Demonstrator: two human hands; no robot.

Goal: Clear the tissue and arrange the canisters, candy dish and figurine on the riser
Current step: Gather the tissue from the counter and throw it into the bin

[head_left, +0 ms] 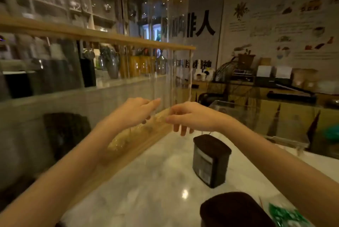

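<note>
Three tall clear glass canisters point(171, 72) with wooden lids stand in a row on the low wooden riser point(146, 146), which runs along the left of the marble counter point(156, 180). Both my hands are at the base of the nearest one. My left hand point(135, 112) reaches in from the left, its fingertips against the glass. My right hand point(190, 117) is on the other side, thumb near the glass and fingers hanging loosely apart. Two dark canisters are off the riser on the counter: one point(211, 160) in the middle, another point(234, 210) at the front edge. I see no tissue, candy dish or figurine.
A green wrapper point(286, 215) lies at the front right. A clear acrylic box point(266, 122) stands at the right behind my right arm. Behind the riser, a glass partition and a wooden shelf point(110, 36) with jars beneath block the left side.
</note>
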